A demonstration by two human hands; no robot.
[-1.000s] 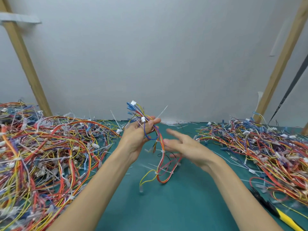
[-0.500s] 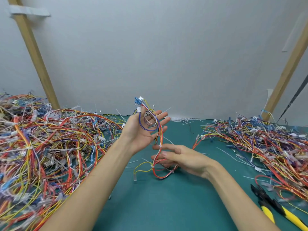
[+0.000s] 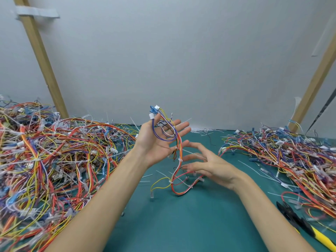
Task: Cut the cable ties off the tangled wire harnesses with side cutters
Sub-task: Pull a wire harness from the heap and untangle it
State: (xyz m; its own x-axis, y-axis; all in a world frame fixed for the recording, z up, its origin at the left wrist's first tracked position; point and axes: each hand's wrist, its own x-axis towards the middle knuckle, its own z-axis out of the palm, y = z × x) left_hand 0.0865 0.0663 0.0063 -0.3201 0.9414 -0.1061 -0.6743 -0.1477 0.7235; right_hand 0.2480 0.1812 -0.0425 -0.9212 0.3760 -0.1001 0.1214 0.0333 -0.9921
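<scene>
Wire harness [image 3: 179,142] drapes over the left hand's [image 3: 151,145] upturned palm, fingers straight and spread, tail hanging above mid-desk [image 3: 181,226]. Right hand [image 3: 214,166] hovers beside it, fingers splayed. Side cutters [image 3: 305,227] lie at the near right corner.

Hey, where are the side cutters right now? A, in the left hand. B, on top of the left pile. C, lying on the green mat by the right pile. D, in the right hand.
C: the side cutters lie on the green mat at the lower right, apart from the left hand and the right hand.
</scene>
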